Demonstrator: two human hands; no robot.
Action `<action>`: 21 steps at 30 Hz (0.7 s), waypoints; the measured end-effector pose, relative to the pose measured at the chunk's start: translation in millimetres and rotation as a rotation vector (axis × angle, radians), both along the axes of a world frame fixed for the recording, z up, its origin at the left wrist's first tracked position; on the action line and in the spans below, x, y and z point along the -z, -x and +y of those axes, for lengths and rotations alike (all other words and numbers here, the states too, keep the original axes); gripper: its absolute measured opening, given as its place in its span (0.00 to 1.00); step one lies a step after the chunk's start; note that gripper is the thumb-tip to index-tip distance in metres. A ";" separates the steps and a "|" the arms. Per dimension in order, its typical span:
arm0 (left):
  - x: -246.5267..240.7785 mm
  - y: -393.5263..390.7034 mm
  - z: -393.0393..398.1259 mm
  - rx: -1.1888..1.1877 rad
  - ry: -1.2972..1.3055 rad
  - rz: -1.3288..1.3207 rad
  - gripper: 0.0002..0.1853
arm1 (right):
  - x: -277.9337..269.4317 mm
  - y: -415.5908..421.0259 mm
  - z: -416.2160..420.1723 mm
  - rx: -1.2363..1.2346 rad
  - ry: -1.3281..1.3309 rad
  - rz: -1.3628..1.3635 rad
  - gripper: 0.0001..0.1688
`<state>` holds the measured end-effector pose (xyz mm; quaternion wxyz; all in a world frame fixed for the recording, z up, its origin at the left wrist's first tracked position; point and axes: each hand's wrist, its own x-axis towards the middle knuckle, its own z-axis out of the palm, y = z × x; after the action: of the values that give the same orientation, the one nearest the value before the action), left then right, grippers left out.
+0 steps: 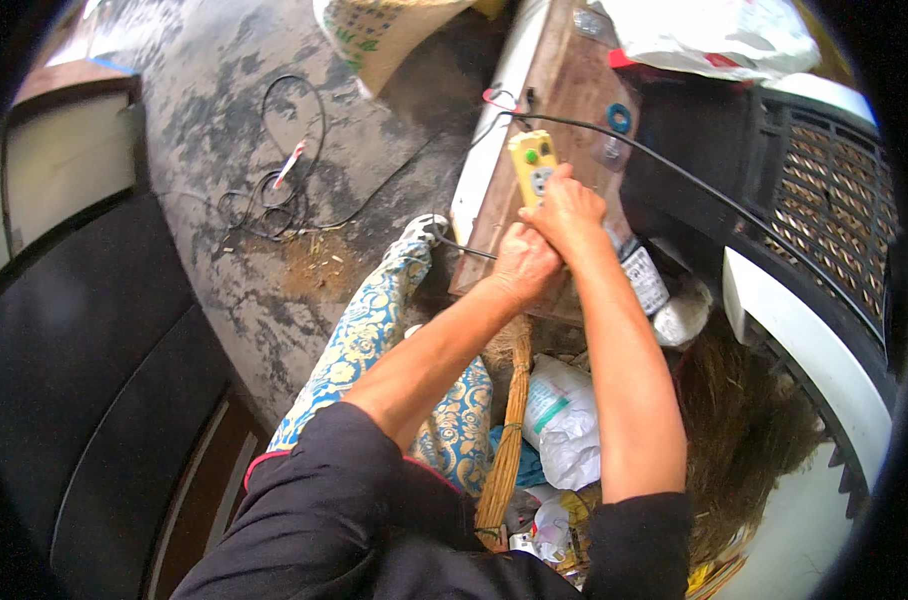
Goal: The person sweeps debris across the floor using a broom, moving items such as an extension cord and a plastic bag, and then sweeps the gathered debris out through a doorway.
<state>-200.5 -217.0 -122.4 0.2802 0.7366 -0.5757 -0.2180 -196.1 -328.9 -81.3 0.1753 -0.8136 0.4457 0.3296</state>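
Above a wooden board with a white edge, my right hand rests on the lower part of a yellow power strip, its fingers around the strip's side. The strip has a green button and a grey socket. Just below and to the left is my left hand, curled close against my right wrist near the strip's lower end; a black cable runs to it from the left. Whether the left hand grips the strip or the cable is hidden. A roll of blue tape lies on the board to the right.
A long black cable crosses to the right over a black slatted crate. Coiled cable lies on the concrete floor. Below the board are a straw broom and white plastic bags. A woven sack stands at the top.
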 end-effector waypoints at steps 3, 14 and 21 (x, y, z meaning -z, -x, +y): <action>-3.0 6.3 3.6 0.029 -0.094 -0.016 0.09 | -3.6 -4.5 -2.4 0.072 -0.042 0.069 0.41; 8.8 6.3 2.7 0.002 0.091 0.096 0.15 | 1.3 -9.1 0.2 0.122 -0.062 0.065 0.40; -33.0 45.4 -8.8 0.064 0.307 0.363 0.16 | 0.1 -15.0 -2.4 0.105 -0.100 0.104 0.42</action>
<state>-245.9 -225.8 -89.4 0.4807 0.6155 -0.5652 -0.2658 -181.1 -331.3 -81.3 0.2093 -0.7612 0.4795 0.3833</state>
